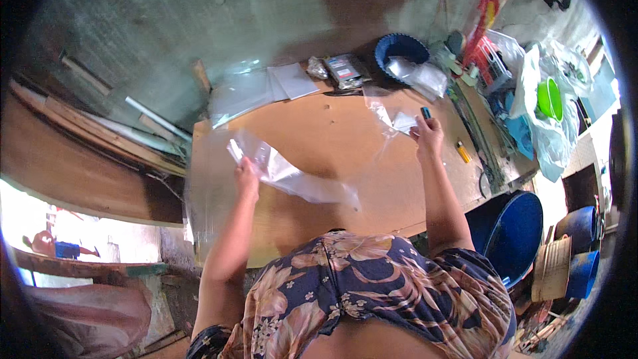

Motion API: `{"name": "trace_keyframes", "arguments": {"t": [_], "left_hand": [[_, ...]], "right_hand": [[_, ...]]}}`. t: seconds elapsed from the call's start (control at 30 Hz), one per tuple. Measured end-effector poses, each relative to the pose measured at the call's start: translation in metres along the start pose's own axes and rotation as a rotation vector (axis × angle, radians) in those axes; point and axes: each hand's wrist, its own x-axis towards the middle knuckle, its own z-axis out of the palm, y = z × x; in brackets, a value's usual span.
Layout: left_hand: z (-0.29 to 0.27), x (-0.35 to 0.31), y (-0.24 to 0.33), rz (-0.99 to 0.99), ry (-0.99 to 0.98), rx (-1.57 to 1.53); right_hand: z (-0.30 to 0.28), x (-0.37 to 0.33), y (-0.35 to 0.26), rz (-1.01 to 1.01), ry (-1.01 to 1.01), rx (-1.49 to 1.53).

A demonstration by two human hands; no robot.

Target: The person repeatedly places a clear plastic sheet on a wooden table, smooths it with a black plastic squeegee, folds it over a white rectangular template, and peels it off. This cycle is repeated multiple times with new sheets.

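Your left hand (247, 176) has its grip closed on one end of a clear plastic bag (292, 176), which hangs crumpled from your fingers and trails rightward above the middle of the brown bench (332, 133). Your right hand (427, 134) is raised over the far right part of the bench, its grip pinched on a second, smaller clear plastic sheet (392, 118) that stretches up and left from your fingertips. A small dark object (425, 112) shows just above that hand; whether your fingers hold it cannot be told.

Just right of your right hand, a yellow lighter (463, 152) lies on the bench. Along the far edge sit a stack of flat clear bags (262, 90), a couple of printed packets (344, 70) and a dark blue fluted bowl (401, 50) with crumpled plastic in it.

Beyond the right end of the bench stand a white plastic bag (541, 129) with a green bowl (549, 98) in it, and lower down a large blue barrel (512, 229). Your floral shirt (372, 286) fills the lower edge of the view.
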Motion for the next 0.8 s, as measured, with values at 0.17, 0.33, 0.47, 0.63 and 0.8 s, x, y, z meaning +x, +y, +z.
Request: {"name": "trace_keyframes", "arguments": {"t": [0.17, 0.33, 0.47, 0.63, 0.8], "left_hand": [[0.049, 0.053, 0.033, 0.037, 0.217, 0.033], [0.06, 0.09, 0.026, -0.464, 0.003, -0.506], [0.106, 0.05, 0.024, -0.772, -0.242, -0.261], [0.17, -0.159, 0.049, 0.399, -1.148, 0.052], [0.163, -0.189, 0.059, 0.346, -0.94, -0.003]], "right_hand": [[-0.044, -0.023, -0.039, -0.129, 0.066, -0.031], [-0.048, -0.039, -0.057, -0.334, 0.19, 0.163], [-0.046, -0.056, -0.043, -0.504, 0.13, 0.005], [0.021, -0.122, -0.03, -0.207, -0.171, 0.218], [0.039, -0.139, -0.027, -0.149, -0.265, 0.22]]}}
